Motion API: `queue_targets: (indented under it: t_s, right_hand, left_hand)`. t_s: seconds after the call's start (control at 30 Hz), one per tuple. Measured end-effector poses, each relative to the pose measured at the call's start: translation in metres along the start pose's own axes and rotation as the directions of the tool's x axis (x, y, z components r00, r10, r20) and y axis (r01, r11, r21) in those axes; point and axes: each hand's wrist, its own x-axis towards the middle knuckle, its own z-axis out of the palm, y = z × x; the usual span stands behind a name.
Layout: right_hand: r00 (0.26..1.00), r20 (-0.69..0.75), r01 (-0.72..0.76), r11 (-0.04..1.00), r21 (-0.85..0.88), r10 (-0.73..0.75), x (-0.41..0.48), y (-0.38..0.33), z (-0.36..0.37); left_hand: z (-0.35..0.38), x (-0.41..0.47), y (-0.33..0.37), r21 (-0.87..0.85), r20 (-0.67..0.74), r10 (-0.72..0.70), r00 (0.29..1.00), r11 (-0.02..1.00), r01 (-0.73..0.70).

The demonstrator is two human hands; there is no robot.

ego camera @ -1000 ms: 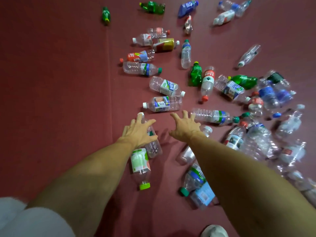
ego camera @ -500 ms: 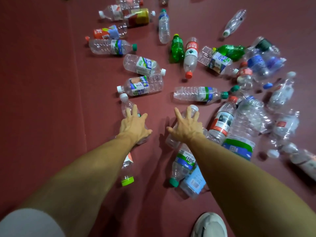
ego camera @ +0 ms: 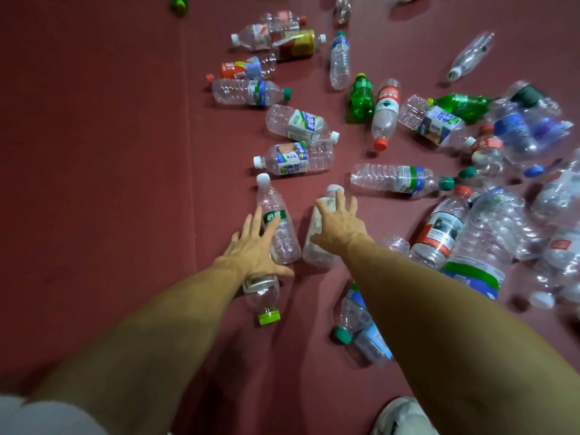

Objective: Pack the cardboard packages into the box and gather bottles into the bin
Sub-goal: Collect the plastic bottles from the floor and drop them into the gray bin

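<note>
Everything lies flat on the dark red carpet floor [ego camera: 94,152]. My left hand [ego camera: 254,248] is released, fingers straight and spread, laid over the lower half of a clear plastic bottle with green label and white cap [ego camera: 267,196], cap pointing to 12 o'clock. No grip closed on it yet. At 6 o'clock of that hand, partly under the wrist, is a clear bottle with lime-green cap [ego camera: 263,298], cap toward 6.

At 3 o'clock, just beside, is my right hand [ego camera: 340,226]. It is also released, fingers fanned over a clear plastic bottle with pale label and white cap [ego camera: 317,254], fingertips up by its neck, not wrapped round it. The two bottles lie side by side, bases nearly touching. From 1 to 4 o'clock of the right hand there is a dense scatter of clear and green bottles [ego camera: 489,233]. No bin, box or cardboard packages in view.

Handling, my guess: the bottles are empty, thin-walled and very light. They look smooth and round, so they would roll from under a flat palm and dent if squeezed hard. Best hold is round the mid-body at the label, or at the stiffer neck below the cap.
</note>
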Motion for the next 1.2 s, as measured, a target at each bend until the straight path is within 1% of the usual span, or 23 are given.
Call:
queue_targets:
  t_s: [0.1, 0.2, 0.33, 0.43, 0.5, 0.63, 0.7, 0.77, 0.9, 0.97, 1.1, 1.2]
  right_hand:
    - [1.000, 0.018, 0.012, 1.000, -0.001, -0.012, -0.001, -0.007, 0.003]
    - [0.999, 0.024, 0.027, 0.999, -0.033, -0.026, -0.003, -0.012, 0.003]
    - [0.998, 0.046, 0.036, 0.998, -0.055, -0.033, -0.003, -0.017, 0.005]
    - [0.998, 0.055, 0.024, 0.997, -0.074, -0.020, -0.002, -0.016, 0.012]
    - [0.998, 0.059, 0.017, 0.997, -0.080, -0.012, 0.000, -0.013, 0.017]
    - [0.998, 0.055, -0.012, 0.997, -0.073, 0.016, 0.003, -0.007, 0.020]
    - [0.998, 0.056, -0.033, 0.998, -0.057, 0.036, 0.005, -0.007, 0.019]
    - [0.997, 0.057, -0.051, 0.997, -0.060, 0.054, 0.006, -0.008, 0.019]
    - [0.995, 0.010, -0.096, 0.991, -0.095, 0.098, 0.005, -0.010, 0.019]
    - [0.992, 0.028, -0.119, 0.988, -0.094, 0.122, 0.004, -0.009, 0.019]
    - [0.994, 0.049, -0.096, 0.994, -0.047, 0.098, 0.002, -0.005, 0.018]
    - [0.994, 0.062, -0.086, 0.996, -0.027, 0.088, 0.002, -0.007, 0.021]
  left_hand:
    - [0.010, -0.011, -0.012, -0.013, 0.023, -0.106, 0.994, 0.994, 0.106]
    - [0.009, -0.015, -0.022, -0.080, 0.011, -0.191, 0.982, 0.978, 0.191]
    - [0.004, -0.014, -0.032, -0.066, -0.071, -0.157, 0.985, 0.986, 0.153]
    - [0.008, -0.013, -0.032, -0.043, -0.100, -0.174, 0.980, 0.984, 0.170]
    - [0.011, -0.014, -0.031, -0.050, -0.082, -0.204, 0.975, 0.978, 0.201]
    - [0.007, -0.017, -0.034, -0.119, -0.006, -0.302, 0.953, 0.947, 0.300]
    - [0.004, -0.018, -0.036, -0.150, 0.029, -0.327, 0.945, 0.933, 0.327]
    - [0.004, -0.017, -0.039, -0.195, 0.025, -0.303, 0.953, 0.933, 0.302]
    - [0.003, -0.014, -0.044, -0.263, -0.069, -0.240, 0.968, 0.941, 0.214]
    - [0.003, -0.014, -0.044, -0.279, -0.096, -0.231, 0.968, 0.940, 0.197]
    - [0.007, -0.011, -0.044, -0.287, -0.139, -0.222, 0.965, 0.942, 0.175]
    - [0.010, -0.012, -0.042, -0.298, -0.122, -0.217, 0.969, 0.939, 0.173]
